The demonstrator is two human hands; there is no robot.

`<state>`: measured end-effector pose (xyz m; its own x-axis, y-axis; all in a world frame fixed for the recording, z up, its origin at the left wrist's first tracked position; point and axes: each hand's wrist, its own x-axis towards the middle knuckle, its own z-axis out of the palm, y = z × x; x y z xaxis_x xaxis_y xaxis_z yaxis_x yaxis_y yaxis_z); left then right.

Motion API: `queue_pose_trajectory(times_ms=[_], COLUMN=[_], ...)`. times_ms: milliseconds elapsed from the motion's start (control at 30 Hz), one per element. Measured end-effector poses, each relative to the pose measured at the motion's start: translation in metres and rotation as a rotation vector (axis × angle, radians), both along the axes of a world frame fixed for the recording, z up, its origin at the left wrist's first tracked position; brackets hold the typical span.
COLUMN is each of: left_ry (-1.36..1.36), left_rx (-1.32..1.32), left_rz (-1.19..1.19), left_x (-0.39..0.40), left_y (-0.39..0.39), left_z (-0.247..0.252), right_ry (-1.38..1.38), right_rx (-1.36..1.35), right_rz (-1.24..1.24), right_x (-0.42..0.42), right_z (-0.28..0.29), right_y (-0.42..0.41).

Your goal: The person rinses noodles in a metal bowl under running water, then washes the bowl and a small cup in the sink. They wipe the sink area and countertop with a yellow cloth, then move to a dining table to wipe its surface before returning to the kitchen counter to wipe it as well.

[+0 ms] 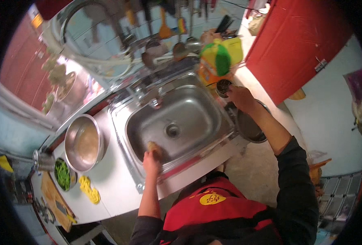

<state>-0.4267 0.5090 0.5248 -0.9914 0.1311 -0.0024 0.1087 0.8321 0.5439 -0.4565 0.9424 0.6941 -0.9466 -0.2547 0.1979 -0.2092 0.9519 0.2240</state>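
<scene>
My left hand (152,163) reaches over the near left rim of the stainless steel sink (193,118). Its fingers are closed on a small tan object (152,146), too blurred to name exactly. No water shows in the basin around the drain (172,130). To the right of the sink, my right hand (243,98) has its fingers on the rim of a small round container (223,88) with dark contents. Below that hand, a wide dark pan (249,125) is partly hidden by my forearm.
A faucet (155,103) stands behind the basin. Left on the white counter (116,183) are a steel bowl (99,144) of cloudy liquid, a bowl of green vegetables (62,174), a yellow cloth (89,190) and a cutting board (51,196) with a knife (63,209). Bottles (222,59) stand behind my right hand.
</scene>
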Motion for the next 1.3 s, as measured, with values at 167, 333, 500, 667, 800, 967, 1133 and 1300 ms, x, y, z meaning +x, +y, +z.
queue_pose_trajectory(times_ms=[167, 333, 500, 667, 800, 967, 1133, 1300], left_ry=[-0.038, 0.080, 0.332, 0.089, 0.098, 0.194, 0.146, 0.122], left_rx=[-0.173, -0.252, 0.041, 0.322, -0.019, -0.252, -0.224, -0.271], left_rz=[0.038, 0.127, 0.016, 0.223, 0.324, 0.283, 0.299, 0.251], left_x=[-0.002, 0.001, 0.018, 0.032, 0.028, 0.031, 0.028, 0.030], left_y=[0.019, 0.040, 0.175, 0.304, 0.344, 0.336, 0.344, 0.339], left_z=[-0.001, -0.021, -0.018, -0.035, -0.009, -0.027, -0.021, -0.022], right_ry=[-0.028, -0.018, -0.112, -0.152, -0.163, 0.113, 0.080, 0.059], right_rx=[-0.826, 0.033, -0.128, -0.334, -0.444, -0.933, -1.739, -2.194], right_rz=[-0.063, -0.215, -0.256, -0.220, -0.193, -0.207, -0.597, -0.764], right_x=[0.015, 0.012, -0.012, -0.038, -0.047, -0.064, -0.085, -0.099], right_z=[-0.037, -0.036, -0.103, -0.170, -0.191, -0.248, -0.322, -0.372], right_y=[0.166, 0.243, 0.308, 0.333, 0.337, 0.334, 0.330, 0.334])
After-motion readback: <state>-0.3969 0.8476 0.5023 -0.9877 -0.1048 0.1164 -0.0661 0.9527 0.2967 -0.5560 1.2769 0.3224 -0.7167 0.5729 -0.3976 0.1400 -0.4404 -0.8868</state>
